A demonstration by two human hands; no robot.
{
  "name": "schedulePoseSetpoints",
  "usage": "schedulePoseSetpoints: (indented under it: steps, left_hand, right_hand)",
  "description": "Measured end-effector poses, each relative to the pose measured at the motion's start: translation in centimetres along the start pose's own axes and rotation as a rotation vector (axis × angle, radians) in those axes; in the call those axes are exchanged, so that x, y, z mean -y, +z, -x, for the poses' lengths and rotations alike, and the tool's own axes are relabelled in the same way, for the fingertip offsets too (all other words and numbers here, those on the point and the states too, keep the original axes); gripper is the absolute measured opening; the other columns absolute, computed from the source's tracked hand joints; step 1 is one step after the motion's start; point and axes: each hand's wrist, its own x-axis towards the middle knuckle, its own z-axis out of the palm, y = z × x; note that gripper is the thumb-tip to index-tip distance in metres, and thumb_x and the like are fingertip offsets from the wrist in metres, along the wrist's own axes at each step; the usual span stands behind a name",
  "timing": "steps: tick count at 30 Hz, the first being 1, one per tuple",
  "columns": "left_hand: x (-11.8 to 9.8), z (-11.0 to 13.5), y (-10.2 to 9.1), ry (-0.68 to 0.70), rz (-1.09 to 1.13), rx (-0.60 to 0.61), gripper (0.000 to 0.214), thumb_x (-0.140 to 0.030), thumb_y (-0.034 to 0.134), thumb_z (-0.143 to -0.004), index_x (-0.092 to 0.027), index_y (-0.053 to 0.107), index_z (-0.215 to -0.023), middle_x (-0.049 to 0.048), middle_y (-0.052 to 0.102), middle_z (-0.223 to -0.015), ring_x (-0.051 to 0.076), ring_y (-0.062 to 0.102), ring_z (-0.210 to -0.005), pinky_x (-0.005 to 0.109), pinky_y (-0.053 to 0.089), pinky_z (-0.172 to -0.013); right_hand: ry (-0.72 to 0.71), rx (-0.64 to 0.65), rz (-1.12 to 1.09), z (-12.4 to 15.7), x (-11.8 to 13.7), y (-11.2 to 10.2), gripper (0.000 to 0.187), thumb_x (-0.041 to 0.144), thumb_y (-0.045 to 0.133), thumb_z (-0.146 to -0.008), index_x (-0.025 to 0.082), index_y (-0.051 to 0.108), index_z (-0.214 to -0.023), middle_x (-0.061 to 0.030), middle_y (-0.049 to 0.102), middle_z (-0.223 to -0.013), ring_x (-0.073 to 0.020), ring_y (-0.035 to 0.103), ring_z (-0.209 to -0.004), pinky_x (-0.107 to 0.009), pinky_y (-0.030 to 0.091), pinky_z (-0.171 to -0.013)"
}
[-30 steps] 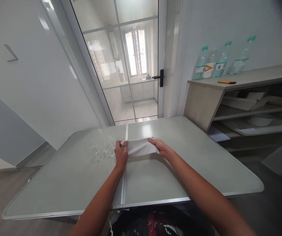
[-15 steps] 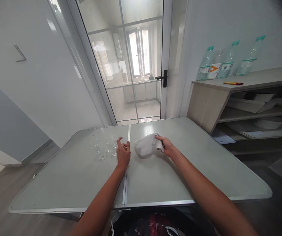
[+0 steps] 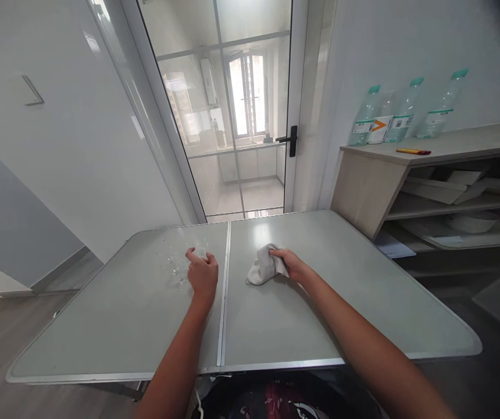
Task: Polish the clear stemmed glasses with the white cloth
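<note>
My right hand (image 3: 292, 265) grips a white cloth (image 3: 264, 266) at its upper right edge. The bunched cloth hangs down to the left, its lower end at or close to the tabletop right of the centre seam. On the table's left half is my left hand (image 3: 203, 273), loosely curled with the index finger and thumb apart; no object shows in it. Clear, shiny spots that look like splashed water (image 3: 179, 269) lie beside and partly behind this hand.
The grey folding table (image 3: 136, 326) has a metal rim and centre seam. A glass door (image 3: 254, 105) stands behind it. At right, a wooden shelf (image 3: 363, 180) bears several plastic bottles (image 3: 400, 119) and a yellow-and-red cutter-like item (image 3: 412, 151).
My left hand has shifted left, away from the seam and over the wet spots, its fingers turning. In my right hand the cloth hangs more bunched and less spread to the left.
</note>
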Motion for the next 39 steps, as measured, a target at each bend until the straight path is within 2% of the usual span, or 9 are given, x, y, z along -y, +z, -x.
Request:
schedulePoseSetpoints:
  steps: [9,16,19,22,24,26,29,35,39]
  left_hand:
    - [0.6,-0.6,-0.1,-0.073,-0.063,0.042,0.041,-0.028,0.054,-0.092,-0.011,0.048,-0.128,0.0077,0.072,-0.071,0.031,0.071,-0.075,0.033,0.043,-0.065]
    - [0.6,-0.5,-0.5,-0.008,-0.209,0.08,0.015,-0.034,0.057,-0.091,-0.023,0.064,-0.096,0.0046,0.066,-0.065,0.028,0.066,-0.068,0.031,0.039,-0.063]
    - [0.2,0.3,-0.4,0.14,-0.117,0.061,0.01,-0.031,0.057,-0.09,-0.023,0.063,-0.091,0.0034,0.062,-0.069,0.024,0.062,-0.069,0.032,0.041,-0.066]
    - [-0.5,1.5,0.0,0.378,0.114,0.025,0.011,-0.025,0.051,-0.094,-0.021,0.062,-0.093,0.0061,0.058,-0.083,0.024,0.059,-0.086,0.035,0.046,-0.081]
    - [-1.1,2.3,0.3,0.429,0.285,0.041,0.014,-0.026,0.049,-0.097,-0.021,0.061,-0.096,0.0087,0.053,-0.097,0.024,0.057,-0.097,0.037,0.047,-0.09]
    - [-1.5,3.0,0.6,0.383,0.447,0.112,0.015,-0.03,0.046,-0.099,-0.022,0.059,-0.1,0.0096,0.048,-0.108,0.023,0.056,-0.105,0.038,0.048,-0.095]
    - [-1.8,3.5,1.2,0.222,0.716,0.306,0.016,-0.036,0.044,-0.1,-0.024,0.053,-0.106,0.0074,0.047,-0.114,0.021,0.059,-0.111,0.037,0.051,-0.096]
    - [-2.7,4.7,1.8,-0.182,1.273,0.755,0.034,-0.054,0.056,-0.094,-0.028,0.042,-0.111,0.0036,0.051,-0.116,0.018,0.068,-0.096,0.032,0.06,-0.075]
    - [-3.1,6.0,2.1,-0.267,1.368,0.854,0.044,-0.055,0.059,-0.092,-0.032,0.04,-0.124,0.0041,0.058,-0.113,0.016,0.067,-0.086,0.031,0.057,-0.073]
  right_hand:
    - [0.032,-0.03,0.031,0.0,-0.3,0.0,0.013,0.024,0.07,-0.079,0.017,0.069,-0.09,-0.0068,0.076,-0.076,-0.0228,0.071,-0.069,-0.031,0.056,-0.063]
    - [-0.003,-0.055,0.002,-0.1,-0.1,-0.1,0.014,0.025,0.071,-0.077,0.016,0.072,-0.087,-0.0067,0.076,-0.078,-0.0208,0.069,-0.067,-0.029,0.054,-0.061]
    - [-0.044,-0.065,-0.018,0.0,0.1,0.1,0.016,0.027,0.072,-0.075,0.017,0.072,-0.087,-0.0057,0.076,-0.078,-0.0204,0.069,-0.069,-0.029,0.054,-0.063]
    - [-0.119,-0.065,-0.038,0.4,0.3,0.7,0.022,0.034,0.076,-0.072,0.018,0.072,-0.087,-0.0047,0.076,-0.081,-0.0207,0.069,-0.073,-0.029,0.054,-0.068]
    - [-0.193,-0.051,-0.032,0.8,0.4,1.2,0.026,0.039,0.079,-0.072,0.018,0.072,-0.087,-0.0038,0.075,-0.081,-0.0207,0.067,-0.075,-0.028,0.052,-0.068]
    - [-0.263,-0.026,0.001,1.3,0.4,1.8,0.029,0.042,0.08,-0.073,0.019,0.071,-0.088,-0.0026,0.073,-0.08,-0.0198,0.064,-0.074,-0.028,0.049,-0.068]
    - [-0.365,0.031,0.118,2.0,0.4,2.7,0.029,0.045,0.076,-0.077,0.021,0.068,-0.09,-0.0012,0.068,-0.081,-0.0188,0.058,-0.075,-0.027,0.045,-0.068]
    - [-0.618,0.046,0.523,3.1,0.8,3.6,0.035,0.05,0.068,-0.086,0.022,0.051,-0.072,0.0029,0.047,-0.068,-0.0153,0.041,-0.067,-0.027,0.038,-0.066]
    - [-0.703,0.187,0.62,3.5,1.3,3.8,0.027,0.043,0.063,-0.09,0.022,0.049,-0.079,-0.0015,0.061,-0.093,-0.017,0.05,-0.081,-0.029,0.041,-0.077]
